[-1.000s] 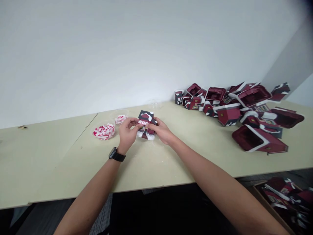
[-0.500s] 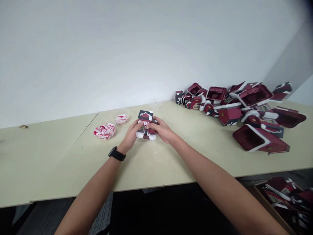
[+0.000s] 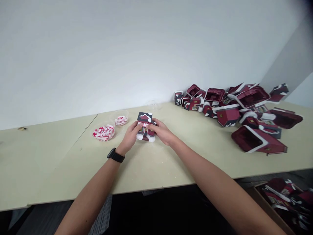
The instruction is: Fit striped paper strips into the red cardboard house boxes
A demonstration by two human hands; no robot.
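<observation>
1. Pale wall behind; cream table in front.
2. Model house between 2 hands: roof toward 12 o'clock, base toward 6, long axis along that line. Cannot tell whether it touches the table.
3. Left hand at 8 o'clock of house, right hand between 3 and 4; neither clearly nearer.
4. Grip: 2-handed, grasping house sides, thumbs across front.
5. Forearms enter from 7 and 4, converging.
6. Red-and-white pieces at 9.

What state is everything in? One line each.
Held house: gripped in both hands
Left hand: closed on house
Right hand: closed on house
Front tub: holding striped pieces
Middle tub: holding striped pieces
Back tub: contents unclear
Piled houses: jumbled, several tipped
Box: open, loaded
Watch: strapped on
</observation>
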